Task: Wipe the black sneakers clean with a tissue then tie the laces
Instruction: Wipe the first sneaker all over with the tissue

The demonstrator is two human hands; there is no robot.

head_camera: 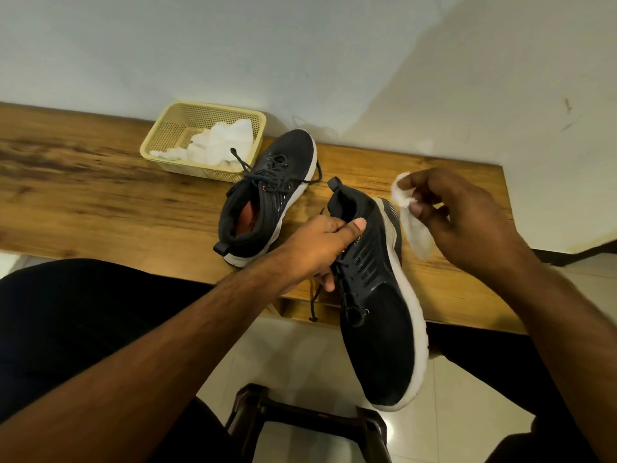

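My left hand [320,248] grips a black sneaker with a white sole [377,315] at its collar, thumb on the outer side, holding it off the table with the toe pointing toward me. Its laces hang loose below my hand. My right hand [464,218] pinches a white tissue [412,222] just right of that sneaker's heel, apart from it. The second black sneaker [267,195] rests on the wooden table [100,195], toe toward the wall, laces untied.
A cream plastic basket [167,135] holding crumpled white tissues stands at the back by the wall, touching the resting sneaker's laces. A dark stool [300,419] sits on the tiled floor between my knees. The wall runs close behind the table.
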